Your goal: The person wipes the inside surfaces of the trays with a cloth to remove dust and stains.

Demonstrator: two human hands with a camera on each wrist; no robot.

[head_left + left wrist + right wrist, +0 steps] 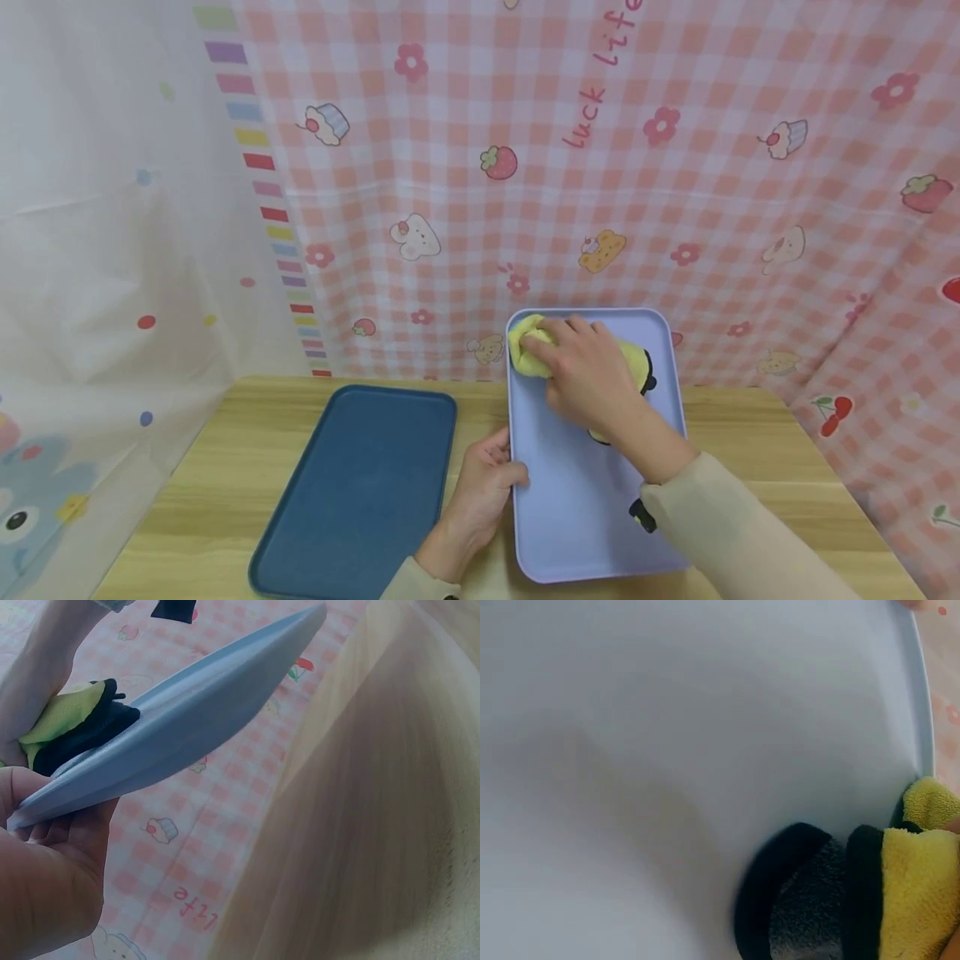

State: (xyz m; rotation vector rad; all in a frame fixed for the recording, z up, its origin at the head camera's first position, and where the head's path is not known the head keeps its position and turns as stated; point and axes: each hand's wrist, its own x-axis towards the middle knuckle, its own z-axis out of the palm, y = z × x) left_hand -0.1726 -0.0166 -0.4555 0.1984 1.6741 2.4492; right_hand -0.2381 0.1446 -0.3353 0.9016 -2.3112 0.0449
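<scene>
A lavender tray (570, 533) is held tilted up above the table, its inner face toward me. My left hand (483, 483) grips its left rim, thumb on the front and fingers behind; the left wrist view shows this hand (56, 862) under the tray's edge (217, 712). My right hand (588, 371) holds a bunched yellow cloth (528, 358) with black trim against the tray's upper left corner. From the right wrist, the cloth (919, 892) lies on the tray face (667, 750) close to the rim, its dark underside partly turned up.
A dark blue tray (367, 492) lies flat on the wooden table (202, 492), left of my hands. Behind the table hangs a pink checked curtain (450, 208), with a white sheet (112, 233) to the left. A small black piece (642, 515) shows beside the right cuff.
</scene>
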